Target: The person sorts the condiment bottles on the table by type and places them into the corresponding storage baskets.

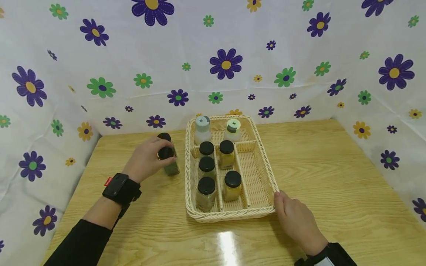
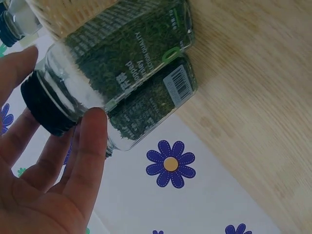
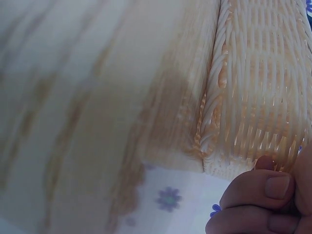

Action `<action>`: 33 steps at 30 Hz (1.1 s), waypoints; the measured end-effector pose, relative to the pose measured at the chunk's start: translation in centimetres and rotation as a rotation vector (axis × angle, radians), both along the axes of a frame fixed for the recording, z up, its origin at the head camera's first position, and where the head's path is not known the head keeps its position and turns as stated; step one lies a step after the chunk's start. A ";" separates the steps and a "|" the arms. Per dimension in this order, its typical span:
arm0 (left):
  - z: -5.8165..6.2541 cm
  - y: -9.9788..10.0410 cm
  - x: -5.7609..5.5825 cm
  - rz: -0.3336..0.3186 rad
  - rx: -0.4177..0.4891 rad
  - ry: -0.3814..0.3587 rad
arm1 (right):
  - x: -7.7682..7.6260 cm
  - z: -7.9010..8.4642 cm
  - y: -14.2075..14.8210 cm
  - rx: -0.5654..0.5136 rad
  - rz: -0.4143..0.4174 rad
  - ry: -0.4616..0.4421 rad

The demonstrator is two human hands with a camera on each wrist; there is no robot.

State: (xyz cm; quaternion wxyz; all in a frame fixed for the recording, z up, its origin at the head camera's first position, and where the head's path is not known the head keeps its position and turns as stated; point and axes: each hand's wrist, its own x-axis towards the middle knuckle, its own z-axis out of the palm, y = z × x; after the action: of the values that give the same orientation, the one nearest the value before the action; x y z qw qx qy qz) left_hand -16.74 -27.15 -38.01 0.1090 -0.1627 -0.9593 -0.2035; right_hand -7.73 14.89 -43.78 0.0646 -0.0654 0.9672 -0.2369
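My left hand [image 1: 145,158] pinches a glass jar of chopped parsley [image 1: 171,169] by its black lid, thumb on one side and fingers on the other. The jar stands upright left of the wicker basket [image 1: 233,214]. Close behind it is a second black-lidded jar [image 1: 164,136] of green flakes, its barcode label [image 2: 179,86] showing in the left wrist view. At the basket's near right corner my right hand [image 1: 297,221] grips the woven rim, thumb on top. In the right wrist view, curled fingers [image 3: 258,187] lie against the weave.
Inside the divided basket, several black-lidded jars [image 1: 206,194] fill the left compartment, and two yellow-filled jars [image 1: 232,186] stand in the middle one. Two white shaker bottles [image 1: 202,133] occupy the back section. Flowered cloth [image 1: 193,44] hangs behind and beside the wooden table [image 1: 316,159].
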 end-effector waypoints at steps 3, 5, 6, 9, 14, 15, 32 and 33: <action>-0.2 0.1 0.1 -0.011 -0.005 -0.006 | 0.1 0.0 0.1 -0.013 0.007 0.002; -0.3 0.2 0.0 -0.013 -0.007 -0.005 | 0.1 0.0 0.2 -0.023 0.008 0.004; -0.4 0.2 -0.1 -0.015 -0.007 -0.004 | 0.1 -0.1 0.3 -0.027 0.009 0.004; -0.5 0.2 -0.2 -0.018 0.000 0.001 | 0.1 -0.1 0.3 -0.035 0.009 0.007; -0.4 0.1 0.0 0.000 0.006 0.005 | -0.1 -0.2 0.3 -0.034 0.023 0.042; -0.3 0.1 0.1 0.004 0.002 0.007 | -0.1 -0.2 0.3 -0.034 0.025 0.046; 3.4 0.4 1.8 0.008 0.017 0.070 | -0.1 -0.1 0.4 -0.024 0.023 0.022; 3.6 0.5 1.9 0.005 0.015 0.084 | -0.1 -0.1 0.4 -0.026 0.023 0.025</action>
State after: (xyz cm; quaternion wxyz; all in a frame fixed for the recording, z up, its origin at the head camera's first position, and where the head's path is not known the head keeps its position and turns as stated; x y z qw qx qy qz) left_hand -14.85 -26.68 -34.40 0.1510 -0.1680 -0.9527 -0.2035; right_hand -7.80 15.30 -43.86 0.0542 -0.0802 0.9640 -0.2478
